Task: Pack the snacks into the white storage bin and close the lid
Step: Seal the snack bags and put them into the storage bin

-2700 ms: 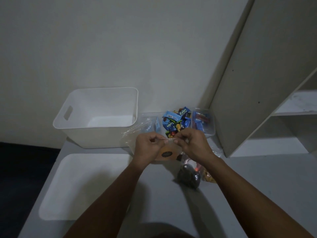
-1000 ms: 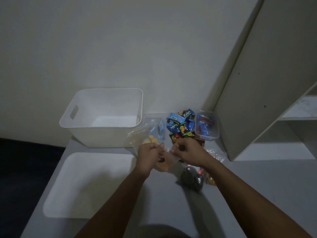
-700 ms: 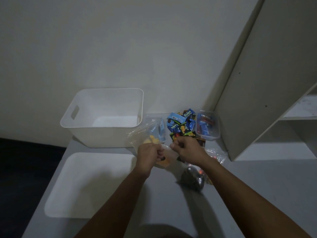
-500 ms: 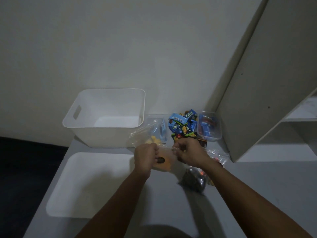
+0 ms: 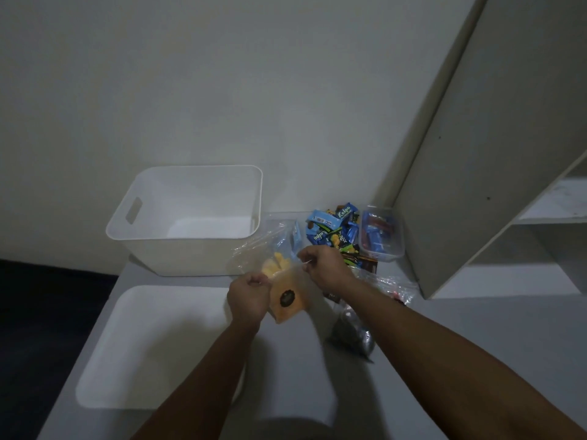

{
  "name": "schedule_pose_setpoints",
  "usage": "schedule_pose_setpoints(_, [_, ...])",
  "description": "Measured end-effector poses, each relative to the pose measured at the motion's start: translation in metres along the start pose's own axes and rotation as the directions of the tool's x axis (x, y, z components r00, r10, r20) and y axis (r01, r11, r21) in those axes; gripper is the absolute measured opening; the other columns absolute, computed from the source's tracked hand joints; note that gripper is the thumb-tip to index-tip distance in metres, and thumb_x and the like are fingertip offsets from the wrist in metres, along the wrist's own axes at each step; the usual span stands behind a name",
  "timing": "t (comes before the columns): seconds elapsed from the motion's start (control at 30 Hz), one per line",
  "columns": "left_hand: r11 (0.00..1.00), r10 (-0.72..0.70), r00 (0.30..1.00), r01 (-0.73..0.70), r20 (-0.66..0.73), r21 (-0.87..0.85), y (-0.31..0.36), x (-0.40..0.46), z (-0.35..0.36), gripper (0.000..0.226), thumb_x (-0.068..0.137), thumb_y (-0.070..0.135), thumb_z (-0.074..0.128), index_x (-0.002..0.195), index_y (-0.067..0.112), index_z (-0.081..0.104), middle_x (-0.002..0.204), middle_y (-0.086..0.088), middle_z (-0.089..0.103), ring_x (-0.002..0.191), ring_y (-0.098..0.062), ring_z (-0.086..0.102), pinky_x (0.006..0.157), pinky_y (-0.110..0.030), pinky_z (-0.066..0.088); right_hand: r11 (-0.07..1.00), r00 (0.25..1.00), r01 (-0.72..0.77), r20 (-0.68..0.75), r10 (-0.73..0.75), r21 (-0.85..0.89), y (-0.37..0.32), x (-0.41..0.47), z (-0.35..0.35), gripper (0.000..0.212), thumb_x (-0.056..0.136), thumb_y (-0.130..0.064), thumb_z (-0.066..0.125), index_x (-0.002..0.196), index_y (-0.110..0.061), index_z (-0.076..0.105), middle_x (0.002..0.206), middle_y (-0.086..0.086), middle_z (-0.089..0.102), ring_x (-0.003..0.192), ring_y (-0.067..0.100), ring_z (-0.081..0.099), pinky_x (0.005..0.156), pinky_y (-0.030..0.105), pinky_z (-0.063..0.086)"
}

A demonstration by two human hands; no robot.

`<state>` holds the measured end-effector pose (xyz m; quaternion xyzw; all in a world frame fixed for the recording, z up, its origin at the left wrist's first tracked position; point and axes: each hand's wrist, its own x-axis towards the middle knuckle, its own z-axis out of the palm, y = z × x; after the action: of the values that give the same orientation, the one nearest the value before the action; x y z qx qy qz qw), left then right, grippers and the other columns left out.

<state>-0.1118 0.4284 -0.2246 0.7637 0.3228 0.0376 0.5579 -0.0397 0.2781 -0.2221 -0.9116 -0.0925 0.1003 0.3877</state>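
Observation:
The white storage bin stands open and empty at the back left of the grey table. Its white lid lies flat in front of it. Between my hands hangs a clear pouch of orange snacks with a dark round label. My left hand pinches its top left corner, and my right hand pinches the top right. Behind them lies a pile of blue and dark snack packets.
A clear plastic tub of packets sits at the back right beside a tall white shelf unit. A crinkled clear bag lies next to the bin. A dark shiny pouch and another clear bag rest under my right forearm.
My hands have moved apart along the pouch's top edge. The pouch now tilts, with my left hand lower and my right hand higher.

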Motion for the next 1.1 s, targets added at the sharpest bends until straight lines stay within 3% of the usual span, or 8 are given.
schedule_pose_setpoints(0.2, [0.971,0.187,0.979,-0.171,-0.080,0.169,-0.002,0.003,0.007,0.056,0.072,0.009,0.075,0.125,0.007,0.055,0.126,-0.013,0.054,0.108,-0.029,0.058,0.093,-0.033,0.047,0.995,0.998,-0.068,-0.017,0.067,-0.071,0.024,-0.007,-0.023,0.027,0.089,-0.008,0.061,0.116,-0.011,0.065,0.116,0.005,0.065,0.105,0.017,0.060,0.090,0.030,0.050])
schedule_pose_setpoints(0.4, [0.878,0.444,0.895,-0.424,-0.044,0.222,0.003,-0.018,0.036,0.047,0.074,0.012,0.071,0.115,0.020,0.050,0.122,-0.002,0.041,0.092,-0.029,0.059,0.079,-0.045,0.055,0.940,0.952,-0.290,-0.159,0.262,-0.183,0.076,-0.028,-0.057,0.016,0.084,-0.013,0.063,0.097,-0.017,0.070,0.102,0.007,0.070,0.087,0.020,0.063,0.076,0.031,0.052])
schedule_pose_setpoints(0.53, [0.831,0.491,0.863,-0.505,0.120,0.234,0.001,-0.024,0.063,0.030,0.073,0.017,0.073,0.099,0.022,0.058,0.101,0.004,0.054,0.076,-0.017,0.058,0.077,-0.039,0.053,0.843,0.892,-0.452,-0.162,0.423,-0.290,0.104,-0.043,-0.070,0.042,0.083,-0.025,0.063,0.122,-0.010,0.058,0.123,0.014,0.061,0.108,0.031,0.060,0.091,0.039,0.050])
schedule_pose_setpoints(0.67, [0.874,0.281,0.834,-0.427,0.474,0.233,-0.003,-0.030,0.084,0.019,0.077,0.023,0.073,0.094,0.023,0.063,0.091,0.006,0.064,0.082,-0.012,0.061,0.078,-0.030,0.053,0.856,0.885,-0.466,-0.090,0.458,-0.226,0.120,-0.050,-0.070,0.059,0.083,-0.027,0.068,0.136,-0.009,0.048,0.135,0.014,0.055,0.121,0.030,0.055,0.099,0.036,0.045])
schedule_pose_setpoints(0.77, [0.874,0.162,0.766,-0.404,0.622,0.270,-0.009,-0.038,0.091,0.018,0.072,0.033,0.072,0.086,0.034,0.060,0.086,0.010,0.065,0.082,-0.010,0.064,0.079,-0.038,0.057,0.875,0.870,-0.481,-0.158,0.467,-0.059,0.122,-0.051,-0.070,0.048,0.080,-0.012,0.067,0.127,-0.007,0.056,0.124,0.017,0.062,0.109,0.029,0.061,0.093,0.035,0.050])
schedule_pose_setpoints(0.87, [0.901,0.110,0.757,-0.350,0.644,0.257,-0.011,-0.038,0.093,0.003,0.076,0.026,0.068,0.079,0.027,0.067,0.081,0.004,0.071,0.077,-0.014,0.069,0.078,-0.042,0.059,0.890,0.878,-0.448,-0.148,0.456,0.083,0.109,-0.053,-0.077,0.020,0.082,-0.004,0.064,0.101,-0.008,0.068,0.092,0.010,0.070,0.080,0.017,0.066,0.071,0.030,0.055])
schedule_pose_setpoints(0.97, [0.971,0.057,0.809,-0.181,0.586,0.155,0.000,-0.041,0.087,0.019,0.083,0.033,0.068,0.072,0.017,0.071,0.071,-0.002,0.072,0.066,-0.018,0.070,0.075,-0.043,0.060,0.907,0.930,-0.357,-0.003,0.367,0.223,0.084,-0.060,-0.084,0.013,0.081,0.004,0.065,0.084,-0.006,0.071,0.065,-0.001,0.060,0.043,-0.004,0.054,0.038,0.010,0.039])
schedule_pose_setpoints(1.1, [0.988,-0.112,0.871,0.150,0.479,-0.042,0.021,-0.041,0.075,0.035,0.090,0.032,0.062,0.079,-0.001,0.068,0.067,-0.013,0.068,0.059,-0.024,0.064,0.066,-0.035,0.056,0.911,0.969,-0.244,0.124,0.214,0.333,0.067,-0.067,-0.085,0.018,0.078,0.007,0.065,0.079,-0.008,0.075,0.069,0.002,0.067,0.064,0.015,0.061,0.059,0.025,0.054])
